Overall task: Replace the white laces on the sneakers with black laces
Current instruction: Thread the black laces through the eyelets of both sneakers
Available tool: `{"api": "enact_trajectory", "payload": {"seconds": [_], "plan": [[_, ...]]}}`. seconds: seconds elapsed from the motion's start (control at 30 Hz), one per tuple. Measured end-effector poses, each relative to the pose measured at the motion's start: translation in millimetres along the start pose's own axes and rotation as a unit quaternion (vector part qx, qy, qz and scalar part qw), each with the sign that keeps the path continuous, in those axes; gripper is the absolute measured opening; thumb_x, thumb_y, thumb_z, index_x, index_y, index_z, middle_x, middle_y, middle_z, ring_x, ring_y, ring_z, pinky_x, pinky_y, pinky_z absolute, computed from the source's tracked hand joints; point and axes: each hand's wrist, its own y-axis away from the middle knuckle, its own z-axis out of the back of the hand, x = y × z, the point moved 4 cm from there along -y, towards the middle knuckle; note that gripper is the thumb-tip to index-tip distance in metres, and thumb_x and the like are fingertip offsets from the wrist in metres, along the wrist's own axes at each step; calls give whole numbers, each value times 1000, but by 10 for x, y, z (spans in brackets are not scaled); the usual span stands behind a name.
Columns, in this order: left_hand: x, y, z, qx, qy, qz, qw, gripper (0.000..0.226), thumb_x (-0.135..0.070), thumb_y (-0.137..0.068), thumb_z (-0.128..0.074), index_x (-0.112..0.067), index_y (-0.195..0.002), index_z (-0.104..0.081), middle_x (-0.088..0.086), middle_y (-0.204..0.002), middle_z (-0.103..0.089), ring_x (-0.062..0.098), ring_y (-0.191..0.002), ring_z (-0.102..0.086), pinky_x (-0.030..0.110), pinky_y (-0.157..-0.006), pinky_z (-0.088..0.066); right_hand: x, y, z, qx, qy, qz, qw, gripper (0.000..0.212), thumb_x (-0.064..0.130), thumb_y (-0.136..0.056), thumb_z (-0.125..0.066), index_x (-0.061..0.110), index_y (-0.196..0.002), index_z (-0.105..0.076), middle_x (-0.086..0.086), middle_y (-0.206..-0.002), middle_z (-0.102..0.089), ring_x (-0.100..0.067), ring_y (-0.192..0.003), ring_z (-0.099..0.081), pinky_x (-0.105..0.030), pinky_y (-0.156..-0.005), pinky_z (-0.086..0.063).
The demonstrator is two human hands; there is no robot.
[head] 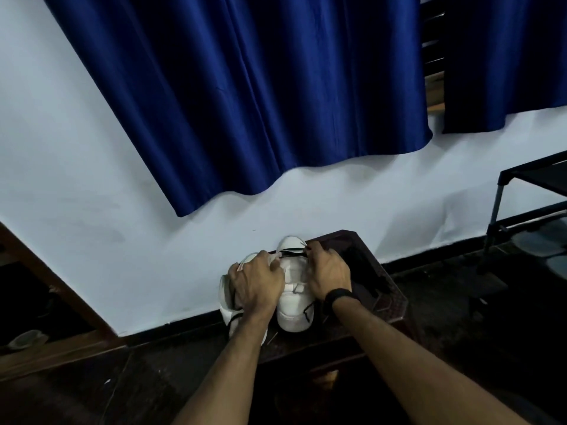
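Two white sneakers stand on a small dark stool (389, 299) by the wall. The right sneaker (293, 314) points its toe at me and carries a black lace (294, 252) across its upper eyelets. The left sneaker (228, 305) is mostly hidden under my left hand (256, 283), which is closed near the right sneaker's collar on a lace end. My right hand (326, 274), with a black band on the wrist, pinches the black lace at the shoe's right side. A dark lace end (308, 309) hangs by the toe.
A dark bundle (363, 271) lies on the stool to the right of the shoes. A blue curtain (260, 87) hangs on the white wall behind. A black metal rack (521, 216) stands at the right, a wooden frame (61, 302) at the left. The floor is dark.
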Motion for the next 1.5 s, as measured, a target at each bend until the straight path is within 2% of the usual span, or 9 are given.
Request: {"api": "enact_trajectory", "payload": {"seconds": [0.13,0.27,0.5,0.7,0.9,1.07,1.2,1.37,1.5], "plan": [[-110,192,98,-78,85,2,993,18,-32,-88,-65,-14,-85,-68,14,-78,-70,37,-84,-62,44,-91,-45,-68,71,165,-52,-85,-22,995,17,29,-102,-35,18,-110,-44,-14,-83,-65,-39,-80,-62,-37,-58,-35],[16,331,75,-80,211,32,974,21,-37,-88,-66,-16,-84,-67,11,-78,-71,37,-82,-64,42,-72,-49,18,163,311,-59,-105,-6,993,12,38,-99,-38,28,-101,-43,-2,-77,-68,-32,-76,-63,-39,-62,-47],[46,543,25,-36,155,31,987,31,-33,-101,-48,-7,-95,-64,21,-94,-68,40,-95,-61,40,-71,-37,53,246,319,-32,-68,-10,997,12,34,-89,-56,25,-95,-60,-1,-86,-71,-30,-86,-65,-31,-61,-43],[-17,595,27,-13,189,110,976,34,-23,-103,-40,1,-105,-63,25,-107,-66,42,-105,-59,40,-82,-43,-83,320,359,-63,-83,-11,994,17,46,-90,-59,37,-100,-69,5,-91,-73,-20,-89,-66,-25,-62,-35],[189,504,-356,34,417,206,885,42,-42,-89,-42,-10,-97,-68,16,-103,-71,34,-102,-66,49,-95,-51,-34,312,268,-79,-36,17,996,16,43,-91,-57,33,-95,-69,7,-89,-72,-18,-88,-65,-29,-72,-33],[182,614,-328,52,584,269,764,28,-24,-102,-49,-7,-114,-68,9,-107,-73,22,-103,-68,45,-101,-50,19,307,211,-78,1,80,994,8,33,-90,-57,29,-86,-63,7,-84,-69,-16,-78,-63,-29,-69,-24],[181,644,-295,62,651,304,693,28,-14,-102,-50,-1,-123,-63,15,-116,-69,27,-109,-65,43,-103,-48,82,293,142,-57,31,99,993,8,33,-87,-58,31,-85,-65,6,-78,-69,-16,-79,-64,-34,-74,-31],[203,696,-367,72,684,309,656,27,-21,-101,-52,-5,-118,-65,16,-114,-70,27,-102,-68,40,-91,-55,133,311,83,-51,44,88,994,18,42,-90,-53,33,-89,-68,5,-80,-69,-16,-89,-61,-38,-81,-28],[209,705,-388,78,683,298,662,31,-26,-100,-53,-3,-118,-65,17,-111,-71,28,-99,-68,43,-91,-54,171,297,20,-51,61,75,994,23,45,-91,-50,33,-89,-69,5,-80,-70,-17,-92,-59,-39,-83,-27]]}}
